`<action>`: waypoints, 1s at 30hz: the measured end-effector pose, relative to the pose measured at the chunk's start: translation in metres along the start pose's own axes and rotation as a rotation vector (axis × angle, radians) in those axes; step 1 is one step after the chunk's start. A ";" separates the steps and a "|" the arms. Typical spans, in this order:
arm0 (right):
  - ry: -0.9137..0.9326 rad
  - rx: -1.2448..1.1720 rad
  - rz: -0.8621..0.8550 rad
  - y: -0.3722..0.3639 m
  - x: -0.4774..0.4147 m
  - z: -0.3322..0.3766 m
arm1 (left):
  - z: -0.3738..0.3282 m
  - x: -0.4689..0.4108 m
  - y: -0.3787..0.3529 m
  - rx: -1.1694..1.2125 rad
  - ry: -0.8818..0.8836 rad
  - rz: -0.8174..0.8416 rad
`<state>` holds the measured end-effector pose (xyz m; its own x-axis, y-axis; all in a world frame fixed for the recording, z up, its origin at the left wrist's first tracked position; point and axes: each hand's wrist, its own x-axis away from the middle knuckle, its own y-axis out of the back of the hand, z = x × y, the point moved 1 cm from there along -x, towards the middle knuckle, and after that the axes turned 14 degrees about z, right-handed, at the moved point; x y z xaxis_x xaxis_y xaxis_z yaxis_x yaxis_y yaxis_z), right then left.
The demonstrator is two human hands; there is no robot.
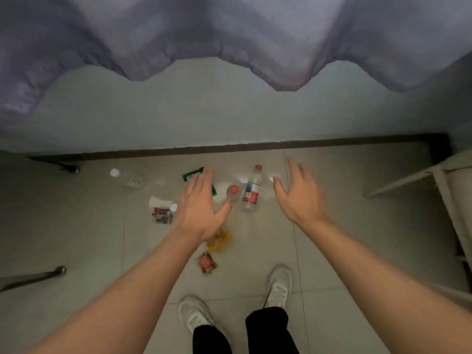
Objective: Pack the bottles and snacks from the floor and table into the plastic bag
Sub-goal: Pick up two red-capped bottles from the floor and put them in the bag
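Bottles and snacks lie scattered on the tiled floor. A clear bottle with a red cap and red label [252,190] lies between my hands, and a second red-capped bottle [233,192] stands beside it. A white-capped clear bottle [126,177] lies further left. A green snack packet [194,175] is partly hidden under my left hand [201,205], which is open with fingers spread. My right hand [297,194] is open too, right of the bottles. A dark red snack pack [162,214], a yellow packet [219,240] and a small red packet [206,263] lie nearer my feet. No plastic bag shows.
A grey-purple curtain [229,34] hangs over the wall ahead, with a dark skirting strip [255,146] at its foot. Metal furniture legs [38,275] stand at the left and a pale frame [439,190] at the right. My white shoes [278,287] are on the tiles below.
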<state>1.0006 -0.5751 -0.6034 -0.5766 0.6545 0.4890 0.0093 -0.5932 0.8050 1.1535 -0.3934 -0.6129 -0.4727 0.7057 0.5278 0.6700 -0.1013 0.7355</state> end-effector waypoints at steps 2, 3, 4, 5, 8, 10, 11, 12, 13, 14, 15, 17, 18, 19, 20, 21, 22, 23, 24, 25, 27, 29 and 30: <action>0.019 -0.034 -0.035 -0.038 -0.020 -0.017 | 0.018 -0.021 -0.043 0.052 0.025 -0.022; 0.026 -0.045 -0.051 -0.056 -0.030 -0.025 | 0.027 -0.033 -0.065 0.069 0.031 -0.040; 0.030 -0.049 -0.061 -0.074 -0.042 -0.033 | 0.036 -0.045 -0.086 0.080 0.040 -0.052; 0.034 -0.045 -0.065 -0.092 -0.053 -0.040 | 0.044 -0.057 -0.108 0.091 0.056 -0.051; 0.033 -0.070 -0.048 -0.142 -0.085 -0.060 | 0.062 -0.090 -0.167 0.154 0.112 -0.030; 0.026 -0.072 -0.036 -0.173 -0.105 -0.071 | 0.073 -0.112 -0.198 0.189 0.120 -0.036; 0.023 -0.062 -0.027 -0.187 -0.114 -0.077 | 0.080 -0.123 -0.211 0.201 0.119 -0.041; 0.024 -0.055 -0.013 -0.201 -0.121 -0.082 | 0.086 -0.131 -0.223 0.212 0.120 -0.049; 0.027 -0.056 0.001 -0.215 -0.128 -0.087 | 0.093 -0.138 -0.232 0.225 0.121 -0.058; 0.028 -0.061 0.010 -0.227 -0.136 -0.092 | 0.099 -0.146 -0.240 0.237 0.119 -0.065; 0.023 -0.069 0.017 -0.238 -0.144 -0.097 | 0.105 -0.154 -0.247 0.250 0.114 -0.070; -0.001 -0.100 0.023 -0.258 -0.161 -0.102 | 0.118 -0.168 -0.261 0.278 0.101 -0.072; -0.017 -0.118 0.025 -0.267 -0.170 -0.103 | 0.124 -0.175 -0.267 0.297 0.099 -0.065; -0.033 -0.136 0.028 -0.275 -0.178 -0.104 | 0.129 -0.182 -0.273 0.325 0.102 -0.055; -0.046 -0.158 0.031 -0.283 -0.186 -0.103 | 0.133 -0.188 -0.278 0.360 0.108 -0.049; -0.058 -0.186 0.034 -0.291 -0.195 -0.103 | 0.138 -0.196 -0.284 0.406 0.111 -0.048; -0.073 -0.216 0.036 -0.299 -0.204 -0.102 | 0.141 -0.204 -0.289 0.457 0.108 -0.049; -0.091 -0.243 0.038 -0.307 -0.213 -0.102 | 0.144 -0.212 -0.294 0.503 0.097 -0.052; -0.110 -0.259 0.041 -0.315 -0.222 -0.102 | 0.146 -0.220 -0.298 0.538 0.082 -0.053; -0.132 -0.261 0.046 -0.323 -0.231 -0.103 | 0.146 -0.228 -0.302 0.566 0.063 -0.055; -0.183 -0.254 0.067 -0.336 -0.246 -0.105 | 0.144 -0.241 -0.308 0.622 0.025 -0.062; -0.224 -0.268 0.075 -0.344 -0.257 -0.107 | 0.138 -0.248 -0.312 0.675 -0.018 -0.081; -0.238 -0.278 0.077 -0.347 -0.261 -0.108 | 0.136 -0.249 -0.313 0.695 -0.035 -0.101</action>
<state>1.0598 -0.5908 -1.0461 -0.3769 0.6744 0.6350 -0.1959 -0.7280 0.6569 1.1390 -0.4423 -1.0325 -0.5409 0.7113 0.4488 0.8399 0.4291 0.3322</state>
